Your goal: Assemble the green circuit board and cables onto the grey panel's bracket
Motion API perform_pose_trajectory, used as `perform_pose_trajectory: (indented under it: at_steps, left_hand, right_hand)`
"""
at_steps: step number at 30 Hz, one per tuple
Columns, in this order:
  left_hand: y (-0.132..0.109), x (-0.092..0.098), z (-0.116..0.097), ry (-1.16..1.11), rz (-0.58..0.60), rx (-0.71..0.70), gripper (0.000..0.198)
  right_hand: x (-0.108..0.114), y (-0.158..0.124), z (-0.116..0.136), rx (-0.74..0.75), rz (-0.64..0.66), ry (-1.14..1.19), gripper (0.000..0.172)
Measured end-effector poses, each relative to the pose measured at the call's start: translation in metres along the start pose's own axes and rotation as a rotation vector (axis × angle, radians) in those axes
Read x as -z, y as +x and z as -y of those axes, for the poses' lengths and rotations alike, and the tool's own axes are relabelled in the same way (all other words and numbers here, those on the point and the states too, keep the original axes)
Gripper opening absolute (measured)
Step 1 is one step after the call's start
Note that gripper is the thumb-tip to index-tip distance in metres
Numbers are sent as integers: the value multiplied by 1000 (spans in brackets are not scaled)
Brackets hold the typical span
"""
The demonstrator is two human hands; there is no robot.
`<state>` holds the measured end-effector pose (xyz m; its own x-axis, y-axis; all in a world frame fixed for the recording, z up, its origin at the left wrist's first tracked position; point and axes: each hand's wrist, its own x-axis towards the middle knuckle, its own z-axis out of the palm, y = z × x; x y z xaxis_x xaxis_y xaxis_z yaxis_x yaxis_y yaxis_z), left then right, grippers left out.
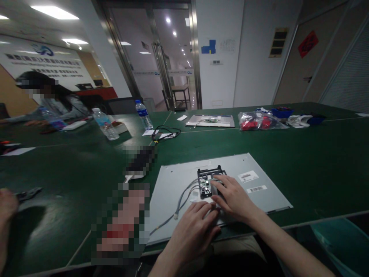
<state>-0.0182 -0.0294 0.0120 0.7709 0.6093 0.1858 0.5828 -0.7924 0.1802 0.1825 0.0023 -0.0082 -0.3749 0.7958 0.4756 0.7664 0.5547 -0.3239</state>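
Note:
A grey metal panel lies flat on the green table in front of me. A small black circuit board sits near its middle, with grey cables running off to the left. My right hand rests on the board's right side, fingers stretched over it. My left hand lies just below, its fingers curled down on the panel by the cables. What the left fingers press is hidden.
Two water bottles stand at the back left near a seated person. A second panel, a black cable and bags of red parts lie farther back. Another person's hand shows at the left edge.

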Motion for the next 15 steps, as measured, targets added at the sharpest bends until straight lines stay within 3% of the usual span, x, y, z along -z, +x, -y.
perform_pose_trajectory:
  at_steps: [11, 15]
  left_hand:
    - [-3, -4, 3, -4, -87, -17, 47]
    - [-5, -1, 3, -73, -141, -9, 36]
  right_hand:
    - [7, -4, -1, 26, -72, 66, 36]
    - [8, -4, -1, 38, -94, 96, 35]
